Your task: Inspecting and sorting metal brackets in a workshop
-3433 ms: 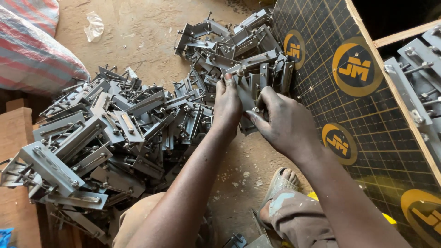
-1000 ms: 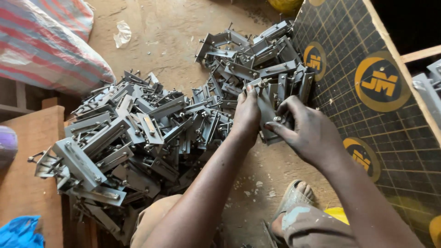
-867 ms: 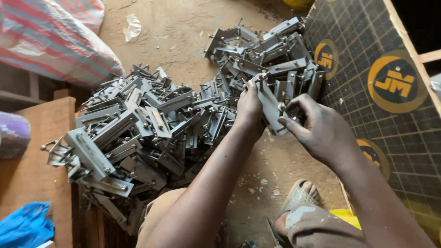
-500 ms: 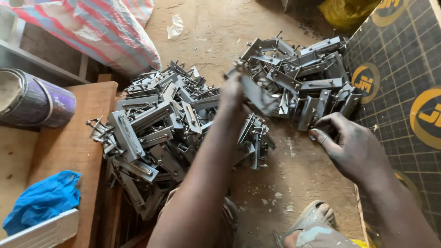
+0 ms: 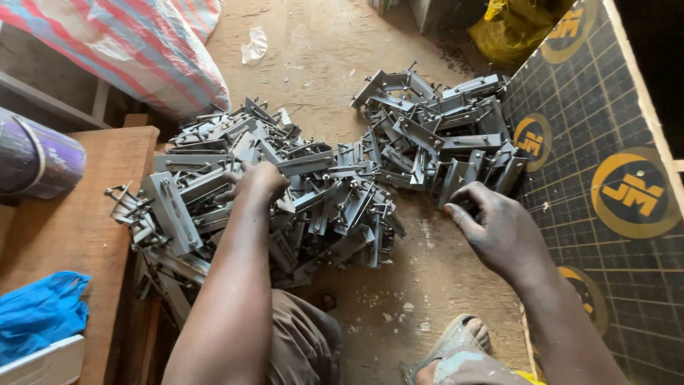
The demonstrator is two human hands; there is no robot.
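Fingers of the left hand (image 5: 258, 182) curl down into the near-left heap of grey folded sheet-metal brackets with protruding bolts (image 5: 242, 192), though whether they clasp a piece I cannot tell, while the right hand (image 5: 499, 229) hovers half open and empty just beside the far-right heap of the same grey brackets (image 5: 442, 135). Both heaps lie on the dusty earthen floor (image 5: 434, 285), touching in the middle. At the right stands a black gridded panel with round yellow emblems (image 5: 605, 142); far left lies a red-and-blue striped woven sack (image 5: 135, 50), with a crumpled yellow bag (image 5: 509, 32) at the far edge and a blue cloth (image 5: 39, 314) on the wooden board (image 5: 78, 235) near left.
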